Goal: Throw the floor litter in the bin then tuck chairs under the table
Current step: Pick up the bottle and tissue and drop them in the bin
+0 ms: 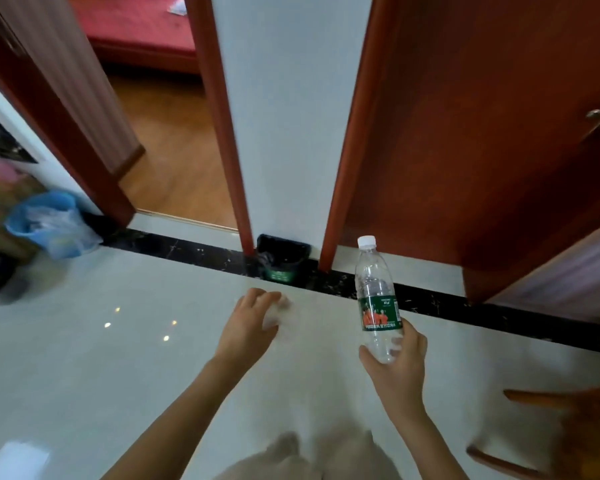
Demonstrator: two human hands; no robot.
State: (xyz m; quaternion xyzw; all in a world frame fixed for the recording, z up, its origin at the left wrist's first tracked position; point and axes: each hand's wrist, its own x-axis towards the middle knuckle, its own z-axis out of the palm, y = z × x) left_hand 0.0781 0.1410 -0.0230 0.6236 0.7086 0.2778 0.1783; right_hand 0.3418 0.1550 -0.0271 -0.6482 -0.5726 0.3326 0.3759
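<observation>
One blue bag [51,225] lies well left of the bin [282,259].

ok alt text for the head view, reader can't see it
A person's right hand holds a clear bottle upright by its base and the left hand grips a blurred white wad, both held out over a pale floor toward a small black bin against a white wall. A wooden chair shows at lower right.
</observation>
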